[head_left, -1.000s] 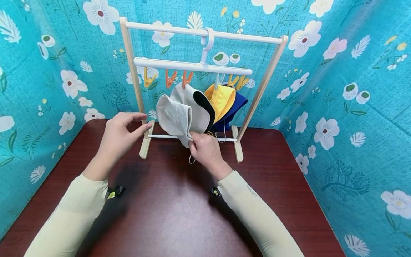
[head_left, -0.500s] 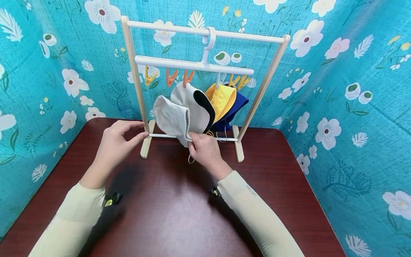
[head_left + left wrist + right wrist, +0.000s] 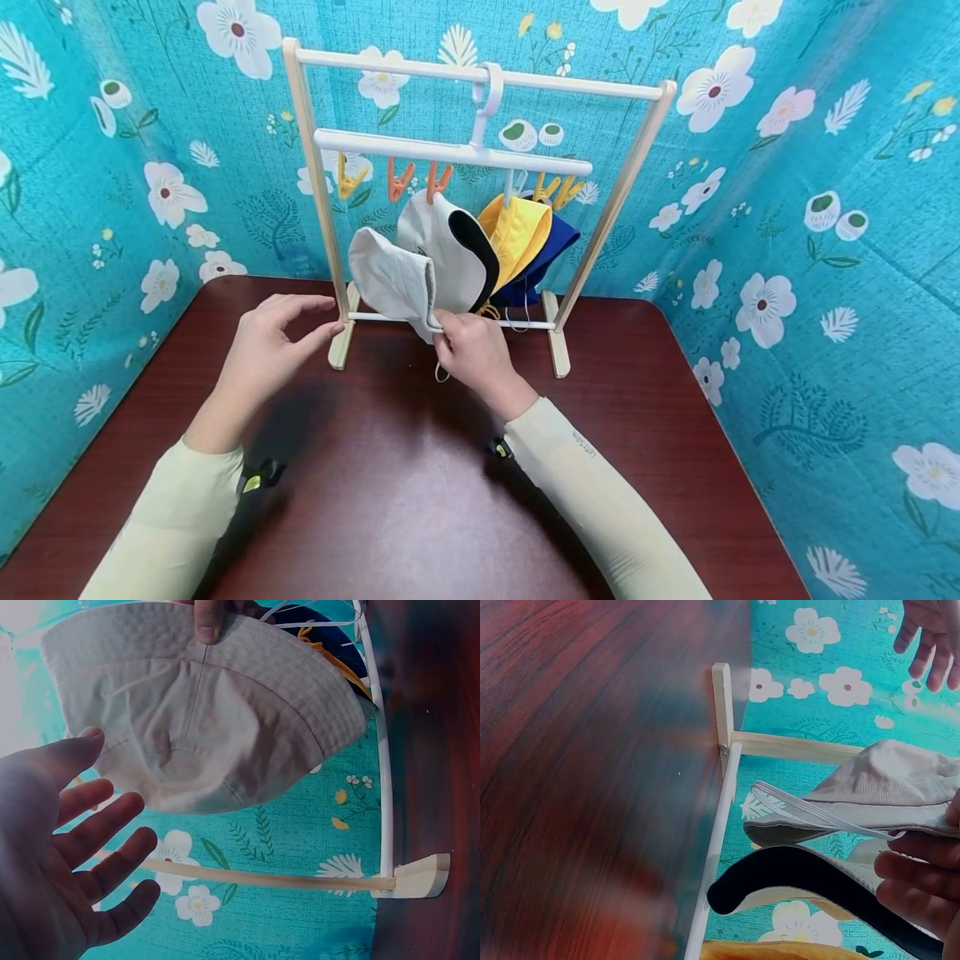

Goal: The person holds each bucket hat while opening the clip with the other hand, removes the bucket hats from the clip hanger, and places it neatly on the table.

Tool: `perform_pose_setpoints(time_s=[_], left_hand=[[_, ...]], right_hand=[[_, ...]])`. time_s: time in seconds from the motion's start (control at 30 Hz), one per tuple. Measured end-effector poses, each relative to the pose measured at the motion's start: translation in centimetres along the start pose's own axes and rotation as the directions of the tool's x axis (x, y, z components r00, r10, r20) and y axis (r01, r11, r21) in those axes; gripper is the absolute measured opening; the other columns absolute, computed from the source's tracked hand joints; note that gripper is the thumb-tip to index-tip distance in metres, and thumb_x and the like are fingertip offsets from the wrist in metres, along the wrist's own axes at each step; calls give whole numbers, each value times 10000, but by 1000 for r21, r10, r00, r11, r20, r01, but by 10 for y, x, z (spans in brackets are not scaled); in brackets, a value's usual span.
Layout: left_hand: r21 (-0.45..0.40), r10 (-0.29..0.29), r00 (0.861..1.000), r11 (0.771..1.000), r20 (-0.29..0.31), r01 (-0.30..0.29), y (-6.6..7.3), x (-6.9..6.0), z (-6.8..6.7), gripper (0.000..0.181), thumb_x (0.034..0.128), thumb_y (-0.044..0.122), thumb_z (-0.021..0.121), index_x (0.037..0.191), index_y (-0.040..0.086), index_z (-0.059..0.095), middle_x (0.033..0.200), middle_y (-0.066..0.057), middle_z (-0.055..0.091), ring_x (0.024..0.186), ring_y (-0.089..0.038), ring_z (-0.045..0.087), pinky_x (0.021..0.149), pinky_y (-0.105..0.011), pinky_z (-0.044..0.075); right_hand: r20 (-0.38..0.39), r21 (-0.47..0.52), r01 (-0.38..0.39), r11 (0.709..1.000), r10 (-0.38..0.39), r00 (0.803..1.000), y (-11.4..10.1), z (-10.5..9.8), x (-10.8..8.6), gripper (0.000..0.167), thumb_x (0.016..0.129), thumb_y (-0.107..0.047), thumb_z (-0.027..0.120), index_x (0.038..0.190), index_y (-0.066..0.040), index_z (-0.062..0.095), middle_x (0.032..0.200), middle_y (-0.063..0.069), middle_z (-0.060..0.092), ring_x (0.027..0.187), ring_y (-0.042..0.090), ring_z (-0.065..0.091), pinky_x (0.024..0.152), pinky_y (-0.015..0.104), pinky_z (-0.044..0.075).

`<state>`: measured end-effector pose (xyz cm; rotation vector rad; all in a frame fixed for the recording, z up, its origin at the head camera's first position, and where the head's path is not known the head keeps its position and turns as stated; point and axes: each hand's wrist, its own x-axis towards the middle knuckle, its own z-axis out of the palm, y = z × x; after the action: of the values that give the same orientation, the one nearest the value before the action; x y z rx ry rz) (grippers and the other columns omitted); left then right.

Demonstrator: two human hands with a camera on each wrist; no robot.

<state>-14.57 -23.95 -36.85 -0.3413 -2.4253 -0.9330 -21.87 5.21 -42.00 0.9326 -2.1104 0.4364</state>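
Note:
A cream bucket hat [image 3: 390,271] is pinched at its brim by my right hand [image 3: 477,354]. In the left wrist view the right thumb lies on the brim of this hat [image 3: 180,727]; a thin loop of cord [image 3: 810,811] trails from it in the right wrist view. My left hand [image 3: 266,354], fingers apart and holding nothing, is left of the hat near the rack's left post. Behind the held hat, a pale hat with a black edge [image 3: 450,258] hangs from an orange clip [image 3: 437,182]. To its right hang a yellow hat [image 3: 519,237] and a blue hat [image 3: 551,250].
A wooden rack [image 3: 622,196] with a white top bar stands at the back of the dark red table [image 3: 420,500]. From it hangs a white hanger [image 3: 450,153] with a yellow clip [image 3: 349,177] and another orange clip [image 3: 399,179] at the left. Flowered blue cloth surrounds the table.
The right hand has shifted slightly left with the cream hat, which now overlaps less of the pale hat behind. My left hand has lowered a little, its thumb and fingers somewhat farther apart.

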Motion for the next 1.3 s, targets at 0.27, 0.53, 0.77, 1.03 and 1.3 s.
perform_pose_setpoints(time_s=[0.27, 0.53, 0.77, 1.03, 1.3], left_hand=[[2, 5, 1000, 1000, -24, -5, -8, -4, 0, 395, 850, 226, 860, 1220, 135, 754, 1146, -68, 762, 1100, -229, 660, 911, -221, 448], [-12, -20, 999, 1000, -41, 19, -17, -5, -2, 375, 867, 241, 846, 1219, 151, 755, 1147, -78, 758, 1099, -242, 659, 882, -127, 407], [-14, -61, 997, 998, -42, 60, -22, -8, -6, 366, 886, 258, 828, 1223, 139, 748, 1159, -71, 753, 1099, -232, 655, 870, -35, 365], [-9, -139, 989, 990, -53, 139, -24, -12, -6, 366, 918, 343, 786, 1220, 140, 747, 1135, -93, 756, 1035, -250, 664, 811, -76, 403], [-47, -224, 962, 974, -157, 219, -28, -13, -9, 371, 934, 394, 755, 1199, 134, 761, 1085, -68, 767, 854, 37, 591, 758, -50, 433]], right_hand=[[11, 5, 19, 1000, -19, 1000, -3, 5, 0, 195, 886, -120, 669, 1064, -92, 744, 819, 19, 761, 676, 191, 710, 552, 353, 542], [1, 3, 65, 998, -65, 998, -6, 10, 0, 178, 887, -151, 688, 1052, -115, 743, 721, -20, 715, 654, 160, 693, 573, 331, 544], [0, 13, 105, 994, -105, 995, -7, 14, -3, 149, 923, -187, 690, 1048, -126, 743, 755, -28, 739, 694, 128, 714, 640, 308, 561], [23, 7, 128, 992, -128, 991, -8, 17, -6, 159, 927, -198, 692, 1067, -131, 729, 810, -25, 756, 759, 129, 734, 663, 310, 574], [32, -6, 190, 982, -189, 981, -9, 20, -10, 204, 916, -197, 693, 1103, -125, 726, 846, -17, 748, 785, 124, 728, 692, 304, 588]])
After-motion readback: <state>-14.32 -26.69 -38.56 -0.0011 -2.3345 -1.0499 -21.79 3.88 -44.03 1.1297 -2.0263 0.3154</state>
